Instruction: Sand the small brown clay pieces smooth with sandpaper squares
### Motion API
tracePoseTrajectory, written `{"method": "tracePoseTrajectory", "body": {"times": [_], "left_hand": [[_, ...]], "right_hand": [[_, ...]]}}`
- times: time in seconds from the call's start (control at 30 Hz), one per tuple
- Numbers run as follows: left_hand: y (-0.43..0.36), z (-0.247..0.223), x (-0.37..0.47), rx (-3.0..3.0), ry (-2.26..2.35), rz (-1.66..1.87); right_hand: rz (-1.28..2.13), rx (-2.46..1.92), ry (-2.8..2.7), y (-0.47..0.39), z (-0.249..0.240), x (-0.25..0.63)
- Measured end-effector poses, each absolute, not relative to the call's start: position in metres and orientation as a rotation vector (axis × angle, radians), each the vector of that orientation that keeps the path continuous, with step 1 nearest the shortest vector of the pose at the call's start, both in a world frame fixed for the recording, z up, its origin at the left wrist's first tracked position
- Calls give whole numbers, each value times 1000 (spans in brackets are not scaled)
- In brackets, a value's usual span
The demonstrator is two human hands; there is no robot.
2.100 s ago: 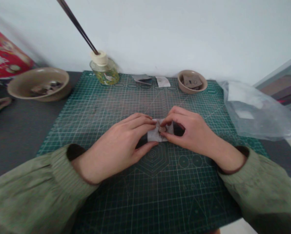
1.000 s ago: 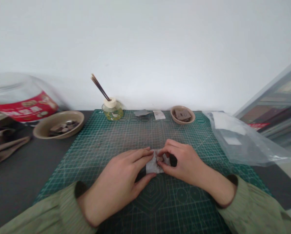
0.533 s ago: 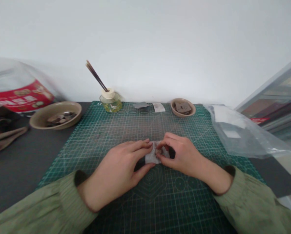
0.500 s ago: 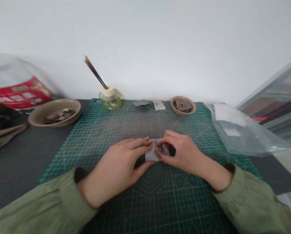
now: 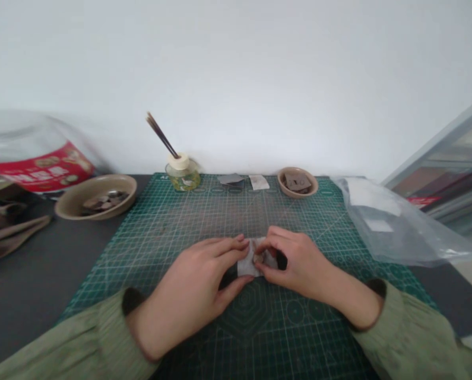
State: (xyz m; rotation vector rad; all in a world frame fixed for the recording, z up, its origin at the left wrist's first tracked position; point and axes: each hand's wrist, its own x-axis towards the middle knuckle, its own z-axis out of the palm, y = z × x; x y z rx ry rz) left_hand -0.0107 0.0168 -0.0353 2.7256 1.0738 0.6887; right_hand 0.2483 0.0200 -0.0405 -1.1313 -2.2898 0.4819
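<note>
A small whitish-grey sheet [image 5: 244,267] lies on the green cutting mat [image 5: 180,221] between my hands. My left hand [image 5: 196,279] holds it at the left, fingertips on the far edge and thumb on the near edge. Over the sheet's right half, my right hand [image 5: 299,260] pinches a small brownish piece [image 5: 258,258] between thumb and forefinger, touching or just above the sheet. Fingers cover most of that piece, so its exact kind cannot be made out.
Behind stand a reed diffuser [image 5: 182,174], grey sheets [image 5: 231,180], a white scrap [image 5: 258,182] and a bowl [image 5: 298,195] with brownish pieces, one marked with digits. Left are a larger bowl [image 5: 75,208] and a red-labelled jar [image 5: 41,169]; right, a clear plastic bag [image 5: 398,243].
The whole view has shifted, with everything sitting slightly lower in the picture. Both hands keep nearly the same hold on the sheet and the small piece.
</note>
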Motion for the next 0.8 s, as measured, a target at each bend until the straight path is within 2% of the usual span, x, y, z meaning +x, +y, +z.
{"method": "tracePoseTrajectory", "body": {"times": [0.8], "left_hand": [[20,-37,-13,2746,1032,738]], "right_hand": [[472,-1143,-2281,23,-41,251]]}}
